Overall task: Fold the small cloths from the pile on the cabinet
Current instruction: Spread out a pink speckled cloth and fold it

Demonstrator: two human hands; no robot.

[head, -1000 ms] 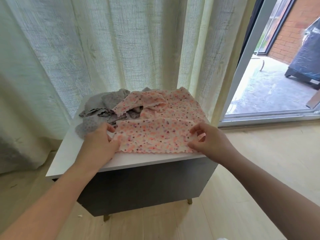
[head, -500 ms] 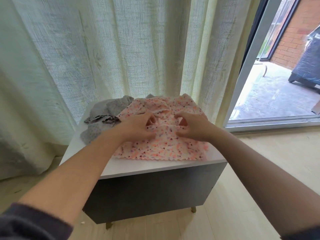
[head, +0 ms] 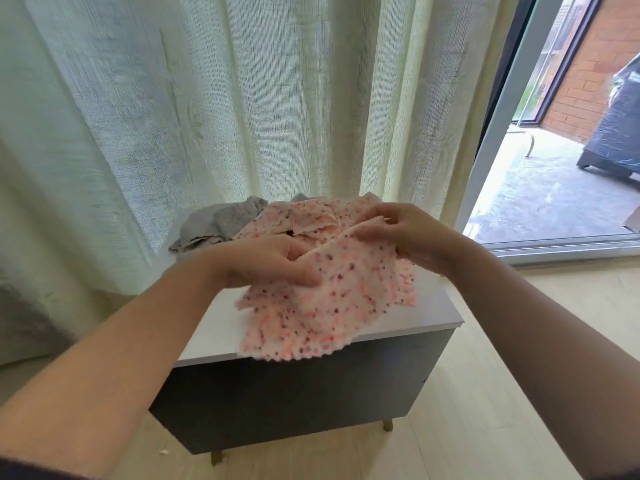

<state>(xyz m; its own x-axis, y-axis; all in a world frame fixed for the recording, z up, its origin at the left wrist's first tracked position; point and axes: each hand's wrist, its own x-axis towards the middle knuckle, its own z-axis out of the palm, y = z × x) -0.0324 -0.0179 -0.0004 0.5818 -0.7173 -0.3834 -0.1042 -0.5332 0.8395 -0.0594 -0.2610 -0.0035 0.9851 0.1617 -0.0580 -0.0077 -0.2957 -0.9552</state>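
Both hands [head: 273, 259] [head: 401, 233] w/ pink cloth [head: 332, 299], now up.

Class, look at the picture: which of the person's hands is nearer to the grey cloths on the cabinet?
Left. The left hand grips the floral cloth just right of the grey cloths; the right hand pinches the same cloth farther right.

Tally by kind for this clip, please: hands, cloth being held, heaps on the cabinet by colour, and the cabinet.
Hands: 2 (left hand, right hand)
Held pink spotted cloth: 1
Pink spotted heap: 1, single cloths not countable
Grey heap: 1
Cabinet: 1
Total: 6
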